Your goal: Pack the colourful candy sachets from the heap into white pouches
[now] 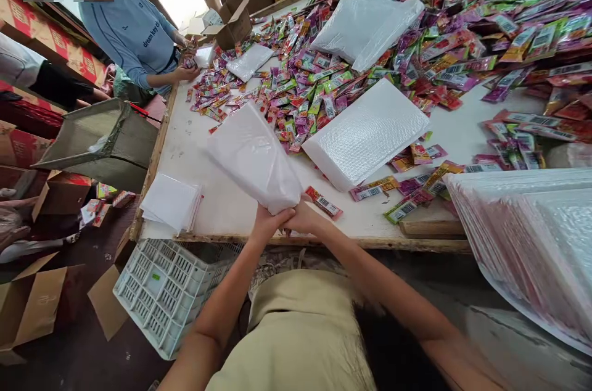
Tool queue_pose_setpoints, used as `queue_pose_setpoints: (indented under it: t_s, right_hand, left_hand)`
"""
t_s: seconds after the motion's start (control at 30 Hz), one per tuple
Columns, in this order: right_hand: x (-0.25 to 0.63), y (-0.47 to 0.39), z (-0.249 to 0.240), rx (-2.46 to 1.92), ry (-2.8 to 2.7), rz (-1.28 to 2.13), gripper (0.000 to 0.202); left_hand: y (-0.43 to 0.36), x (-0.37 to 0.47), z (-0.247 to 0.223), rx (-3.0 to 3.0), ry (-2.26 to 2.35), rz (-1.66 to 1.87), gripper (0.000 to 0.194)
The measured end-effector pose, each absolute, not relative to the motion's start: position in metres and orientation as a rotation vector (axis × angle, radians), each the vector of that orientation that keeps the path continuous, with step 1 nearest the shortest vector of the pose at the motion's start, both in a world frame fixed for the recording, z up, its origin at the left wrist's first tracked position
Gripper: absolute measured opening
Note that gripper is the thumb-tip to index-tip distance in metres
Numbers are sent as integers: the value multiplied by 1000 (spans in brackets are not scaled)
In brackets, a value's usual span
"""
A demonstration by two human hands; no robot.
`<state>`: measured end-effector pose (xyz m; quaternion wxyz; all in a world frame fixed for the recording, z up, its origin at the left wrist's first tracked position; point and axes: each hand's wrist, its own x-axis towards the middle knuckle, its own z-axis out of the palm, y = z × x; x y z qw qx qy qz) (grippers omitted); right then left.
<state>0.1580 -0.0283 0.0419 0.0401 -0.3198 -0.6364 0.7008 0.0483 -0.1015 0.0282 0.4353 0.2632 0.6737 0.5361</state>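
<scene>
A white plastic bag (254, 153) lies slanted above the table's front part, its near end gathered between my hands. My left hand (269, 222) is closed round the bag's near end, thumb across it. My right hand (303, 216) is closed at the same end, touching the left, its fingers partly hidden behind the bag. To the right of it a white bubble-wrap bag (367, 132) rests on the table among many small coloured packets (319, 86). One red packet (324, 202) lies just right of my right hand.
A large stack of white bubble bags (531, 243) stands at the right. Flat white sheets (171, 201) lie at the table's left corner, above a white plastic crate (161, 292). Another person (134, 33) holds packets at the far left edge. Larger clear bags (370, 18) lie farther back.
</scene>
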Motion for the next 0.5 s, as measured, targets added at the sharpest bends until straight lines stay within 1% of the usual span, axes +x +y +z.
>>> queue_pose_setpoints:
  t_s: [0.07, 0.1, 0.13, 0.17, 0.23, 0.27, 0.3, 0.4, 0.47, 0.5]
  right_hand:
    - [163, -32, 46, -960, -2181, 2036, 11]
    - [165, -33, 46, -941, -2270, 1955, 16]
    - [168, -34, 46, -912, -2315, 1867, 27]
    - [170, -35, 46, -874, -2307, 1782, 42]
    - [173, -40, 43, -800, -2180, 1657, 69]
    - [173, -43, 41, -774, -2113, 1615, 74]
    - [173, -45, 39, -755, -2065, 1586, 73]
    - [171, -48, 31, -777, -2018, 1547, 49]
    - [168, -46, 27, -905, -2000, 1532, 37]
    - [166, -44, 24, -1006, -1989, 1525, 35]
  left_hand:
    - [-102, 57, 22, 482, 1587, 1383, 67]
    - [-102, 59, 19, 397, 1556, 1426, 61]
    - [-102, 59, 17, 316, 1533, 1479, 56]
    - [-101, 57, 16, 238, 1517, 1536, 51]
    - [-100, 52, 14, 124, 1484, 1622, 44]
    - [-99, 50, 15, 100, 1464, 1638, 43]
    - [-99, 48, 15, 99, 1450, 1637, 43]
    - [-101, 51, 15, 170, 1441, 1590, 47]
    - [-104, 57, 13, 211, 1429, 1566, 52]
    - [-106, 60, 11, 218, 1413, 1558, 54]
